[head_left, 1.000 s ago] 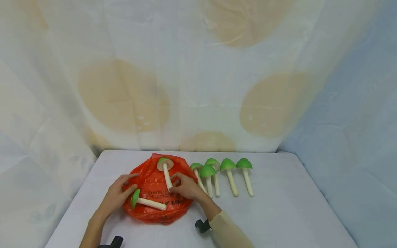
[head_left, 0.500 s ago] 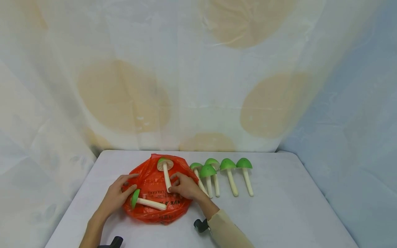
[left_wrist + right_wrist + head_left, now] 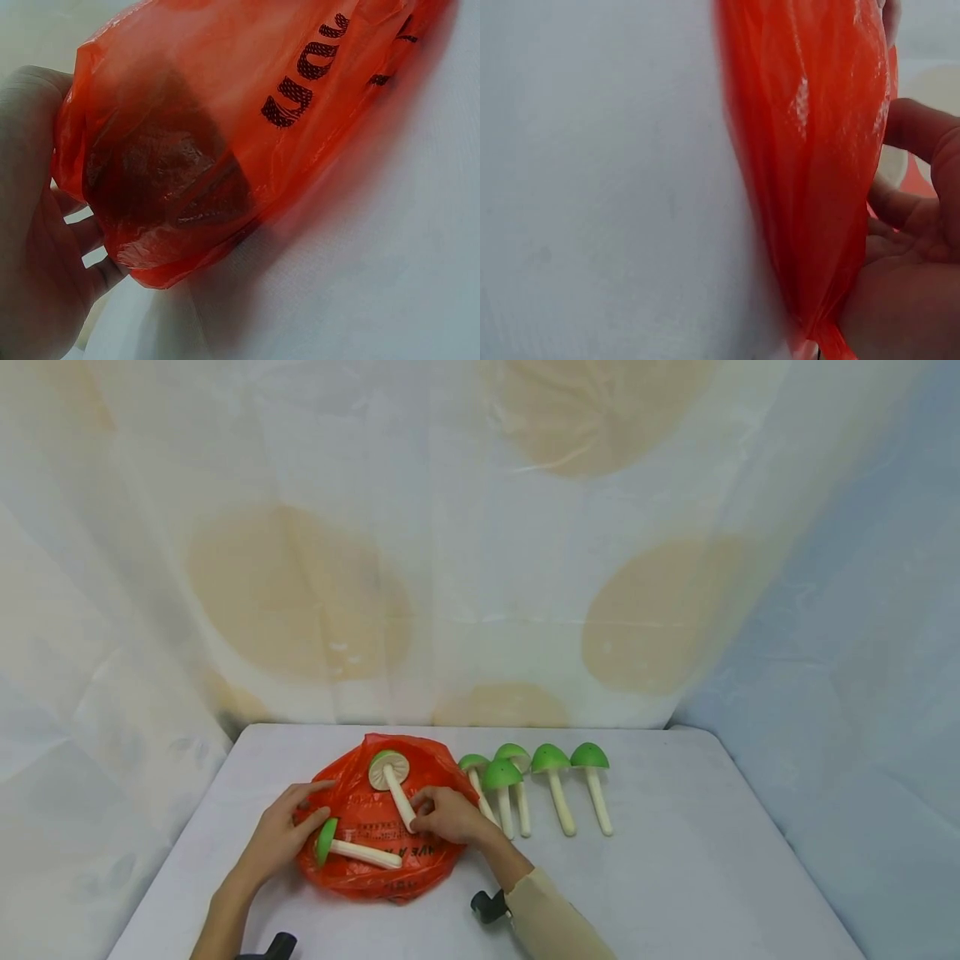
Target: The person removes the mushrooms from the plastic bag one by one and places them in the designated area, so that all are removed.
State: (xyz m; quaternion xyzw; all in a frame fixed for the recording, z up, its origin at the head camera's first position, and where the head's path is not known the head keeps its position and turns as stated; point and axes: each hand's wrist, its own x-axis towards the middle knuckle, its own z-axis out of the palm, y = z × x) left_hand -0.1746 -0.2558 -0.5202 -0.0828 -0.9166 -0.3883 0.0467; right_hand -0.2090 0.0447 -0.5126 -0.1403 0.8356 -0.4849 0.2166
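Note:
A red plastic bag (image 3: 375, 885) with dark print lies spread on the table, its edges raised. At its left edge my left hand (image 3: 279, 833) holds the plastic between thumb and fingers; the left wrist view shows the bag (image 3: 300, 135) against that hand (image 3: 37, 225). My right hand (image 3: 450, 814) pinches the stem end of a toy mushroom (image 3: 390, 772), whose pale underside faces up. Another green-capped mushroom (image 3: 363, 853) lies across the bag's near part, its cap by my left thumb. In the right wrist view the bag wall (image 3: 810, 150) partly hides my right hand (image 3: 915, 202).
Several more green-capped mushrooms (image 3: 557, 789) lie to the right of the bag, stems toward me. White cloth covers the table (image 3: 675, 877). A pale curtain with tan spots (image 3: 480, 568) hangs behind it, and sheets hang on both sides.
The mushroom in my right hand has tilted, its cap shifting left and nearer to me and showing more of its underside. My left hand and the other mushrooms stay in place.

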